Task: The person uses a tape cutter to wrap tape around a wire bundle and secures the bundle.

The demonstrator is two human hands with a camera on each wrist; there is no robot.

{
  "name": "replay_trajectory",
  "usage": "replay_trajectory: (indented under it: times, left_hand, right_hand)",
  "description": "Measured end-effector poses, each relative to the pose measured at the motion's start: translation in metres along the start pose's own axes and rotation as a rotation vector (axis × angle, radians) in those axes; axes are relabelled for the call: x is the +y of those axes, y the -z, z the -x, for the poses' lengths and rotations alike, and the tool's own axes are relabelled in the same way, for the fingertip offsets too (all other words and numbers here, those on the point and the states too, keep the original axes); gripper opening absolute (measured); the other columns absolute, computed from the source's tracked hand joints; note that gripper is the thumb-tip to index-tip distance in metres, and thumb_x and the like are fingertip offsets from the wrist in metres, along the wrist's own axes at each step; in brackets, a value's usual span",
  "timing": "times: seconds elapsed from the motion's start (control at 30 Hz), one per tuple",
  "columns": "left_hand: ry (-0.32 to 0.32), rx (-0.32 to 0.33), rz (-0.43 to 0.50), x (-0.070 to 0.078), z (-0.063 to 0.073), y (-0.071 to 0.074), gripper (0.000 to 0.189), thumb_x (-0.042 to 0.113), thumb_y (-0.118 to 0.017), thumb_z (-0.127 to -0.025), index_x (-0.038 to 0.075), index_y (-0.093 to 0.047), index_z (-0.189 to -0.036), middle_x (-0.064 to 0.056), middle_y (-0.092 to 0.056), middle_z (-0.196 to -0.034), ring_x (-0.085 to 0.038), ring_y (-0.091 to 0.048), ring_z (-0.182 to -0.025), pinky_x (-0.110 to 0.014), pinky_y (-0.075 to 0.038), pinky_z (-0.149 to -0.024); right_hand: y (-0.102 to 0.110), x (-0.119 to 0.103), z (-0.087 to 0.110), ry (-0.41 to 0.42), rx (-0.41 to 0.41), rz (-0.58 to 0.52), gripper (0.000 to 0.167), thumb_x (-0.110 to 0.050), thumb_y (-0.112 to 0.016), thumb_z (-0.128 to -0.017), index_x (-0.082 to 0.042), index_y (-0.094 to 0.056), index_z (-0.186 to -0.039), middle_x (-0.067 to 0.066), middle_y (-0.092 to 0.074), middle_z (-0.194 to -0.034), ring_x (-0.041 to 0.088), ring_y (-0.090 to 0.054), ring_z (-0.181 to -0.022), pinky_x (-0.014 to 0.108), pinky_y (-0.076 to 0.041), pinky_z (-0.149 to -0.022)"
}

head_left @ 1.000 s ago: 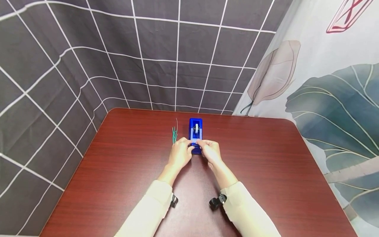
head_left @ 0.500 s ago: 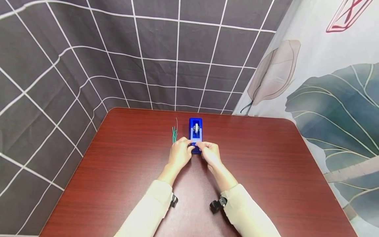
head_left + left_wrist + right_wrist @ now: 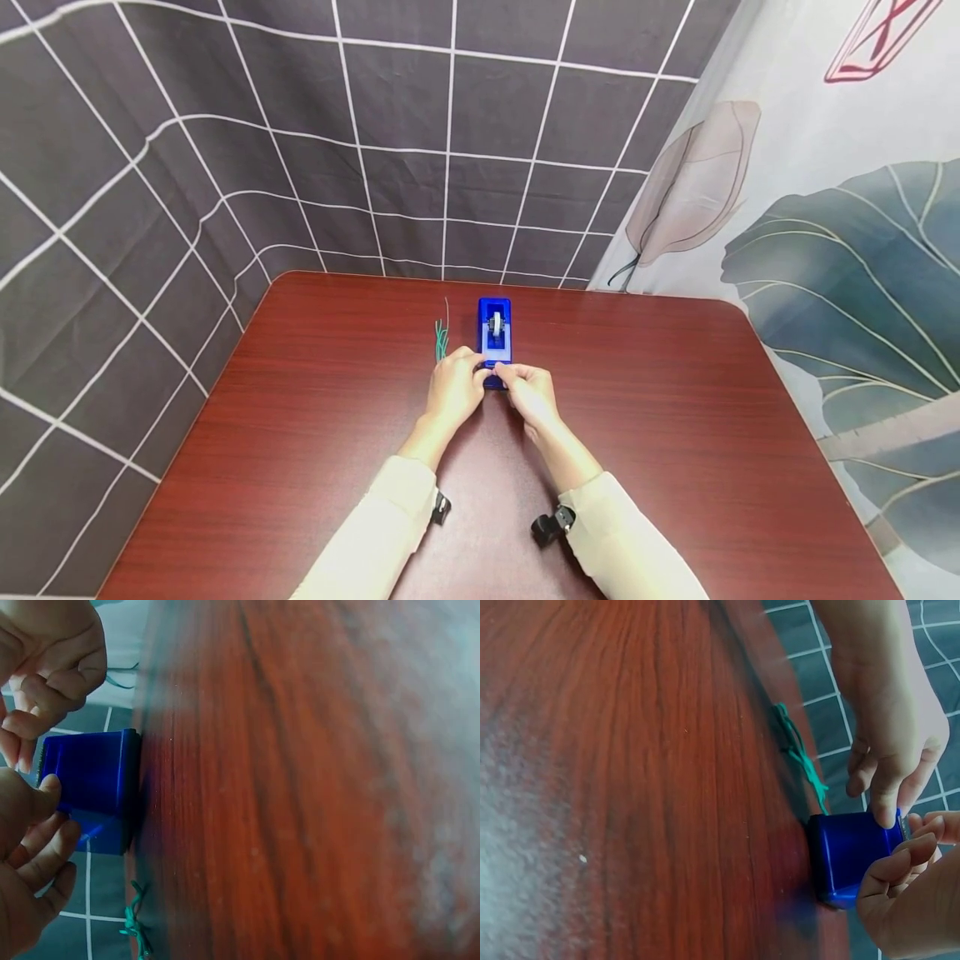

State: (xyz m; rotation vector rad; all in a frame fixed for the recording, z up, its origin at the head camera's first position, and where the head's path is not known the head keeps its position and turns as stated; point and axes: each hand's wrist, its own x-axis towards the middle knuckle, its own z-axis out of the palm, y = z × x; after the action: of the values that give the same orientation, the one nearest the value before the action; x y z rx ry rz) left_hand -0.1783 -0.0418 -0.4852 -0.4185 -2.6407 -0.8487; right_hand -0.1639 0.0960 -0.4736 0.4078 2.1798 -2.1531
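Note:
A blue tape dispenser [image 3: 497,352] stands on the table, its white tape roll [image 3: 496,324] seated in the far part. My left hand [image 3: 456,388] holds the near left end, thumb and fingertips on the blue body by the cutter. At that same end my right hand [image 3: 532,395] has its thumb and forefinger pinched together, apparently on the clear tape end, which barely shows. The right wrist view has the dispenser's blue front [image 3: 851,851] between both hands. In the left wrist view, the right hand's other fingers [image 3: 56,694] are curled.
Green twist ties [image 3: 441,340] lie just left of the dispenser, close to the left hand. The reddish-brown table [image 3: 322,400] backs onto a dark grid-pattern cloth [image 3: 390,183]. A leaf-print curtain [image 3: 840,250] hangs at the right.
My right hand has drawn slightly down toward me along the dispenser's near end, with its pinch kept. The left hand and dispenser stay nearly still.

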Motion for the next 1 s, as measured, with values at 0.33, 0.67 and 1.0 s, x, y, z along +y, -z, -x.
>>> replay_trajectory:
  times: [0.33, 0.67, 1.0]
  left_hand:
    - [0.005, -0.003, 0.009, 0.0, 0.001, 0.0, 0.019, 0.014, -0.079, -0.088, 0.006, -0.078, -0.104, -0.005, -0.071, -0.092, -0.026, -0.07, -0.086, -0.04, -0.055, -0.079]
    - [0.017, -0.001, 0.006, 0.001, 0.001, 0.0, 0.02, 0.015, -0.078, -0.088, 0.006, -0.078, -0.106, -0.006, -0.072, -0.095, -0.027, -0.071, -0.088, -0.04, -0.055, -0.081]
    - [0.014, 0.005, 0.009, 0.0, 0.001, 0.0, 0.02, 0.015, -0.078, -0.088, 0.006, -0.078, -0.106, -0.006, -0.071, -0.095, -0.027, -0.071, -0.089, -0.041, -0.054, -0.082]
  right_hand:
    - [0.0, 0.007, 0.005, 0.005, -0.012, -0.004, 0.026, -0.011, -0.069, -0.094, 0.015, -0.071, -0.094, -0.008, -0.045, -0.052, 0.002, -0.035, -0.043, 0.018, -0.026, -0.044]
    - [0.0, 0.012, 0.006, 0.008, -0.01, 0.015, 0.025, -0.013, -0.071, -0.093, 0.012, -0.073, -0.091, -0.004, -0.051, -0.055, 0.0, -0.036, -0.043, 0.018, -0.028, -0.044]
    - [0.0, 0.015, 0.01, 0.033, 0.011, 0.082, 0.023, -0.013, -0.071, -0.091, 0.009, -0.076, -0.09, -0.003, -0.053, -0.057, 0.002, -0.041, -0.048, 0.018, -0.031, -0.048]
